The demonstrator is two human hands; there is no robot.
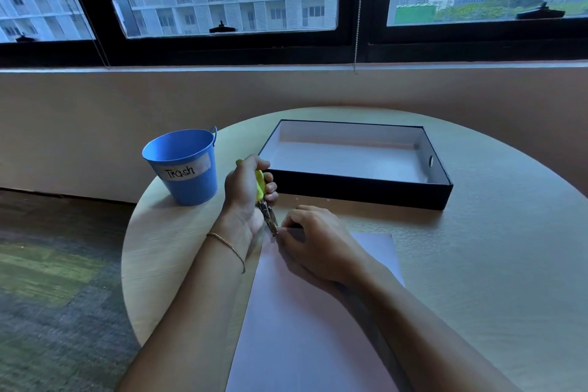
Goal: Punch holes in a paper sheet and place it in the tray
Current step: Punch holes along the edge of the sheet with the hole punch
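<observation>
A white paper sheet [305, 321] lies flat on the round table, reaching toward me. My left hand [246, 191] grips a hand-held hole punch [265, 204] with yellow-green handles; its metal jaws sit at the sheet's far left corner. My right hand [313, 242] rests on the sheet's far end, fingers curled at that corner right beside the jaws. Whether those fingers pinch the paper is hidden. The black tray [359, 191] with a white inside stands behind the sheet, with nothing in it.
A blue bucket [184, 169] labelled "Trash" stands at the table's far left edge. The wooden table [493, 264] ends close to a wall under a window. A few tiny paper dots lie before the tray. Carpet lies to the left.
</observation>
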